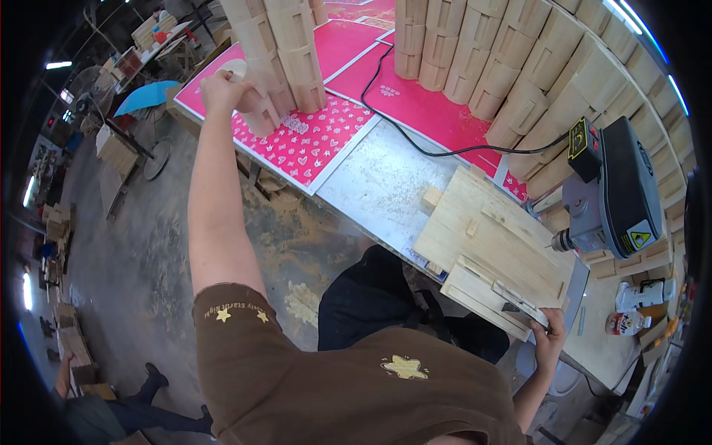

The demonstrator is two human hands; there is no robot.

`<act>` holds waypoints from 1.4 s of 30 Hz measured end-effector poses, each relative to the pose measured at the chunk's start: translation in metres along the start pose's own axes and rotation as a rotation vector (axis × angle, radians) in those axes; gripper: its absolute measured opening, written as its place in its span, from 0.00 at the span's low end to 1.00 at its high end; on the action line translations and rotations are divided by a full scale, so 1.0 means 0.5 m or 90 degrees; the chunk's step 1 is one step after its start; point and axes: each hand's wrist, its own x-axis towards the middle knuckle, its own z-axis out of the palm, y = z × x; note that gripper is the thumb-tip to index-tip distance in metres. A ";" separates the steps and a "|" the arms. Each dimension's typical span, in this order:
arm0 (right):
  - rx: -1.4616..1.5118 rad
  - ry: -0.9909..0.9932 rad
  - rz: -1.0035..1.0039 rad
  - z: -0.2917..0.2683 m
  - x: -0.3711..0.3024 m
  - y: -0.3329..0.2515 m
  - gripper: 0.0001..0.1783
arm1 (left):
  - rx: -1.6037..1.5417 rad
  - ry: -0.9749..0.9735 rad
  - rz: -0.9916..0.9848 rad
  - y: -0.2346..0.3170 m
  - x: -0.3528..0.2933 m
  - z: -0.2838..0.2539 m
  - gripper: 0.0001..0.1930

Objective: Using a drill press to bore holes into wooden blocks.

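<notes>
Two bare hands are spread well apart over the bench. The left hand (pixel 222 93), at the end of an outstretched arm, bends its fingers around the top of a pale, curved wooden piece (pixel 236 68) at the upper end of a short stack (pixel 261 120), so the piece lies directly at that hand and well apart from the other. Taller wooden stacks (pixel 298 65) stand just to its right on a pink patterned sheet (pixel 326 137). The right hand (pixel 548 335) is at the near right corner of a wooden board (pixel 489 230), fingers curled by the end of a slotted strip (pixel 512 293); whether it grips the strip cannot be told. A drill press (pixel 627 185) stands beside the board, and a black cable (pixel 445 154) runs behind.
</notes>
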 end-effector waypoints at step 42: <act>0.026 0.030 0.067 -0.007 -0.025 -0.020 0.16 | -0.896 -0.355 0.244 0.700 -0.377 0.376 0.25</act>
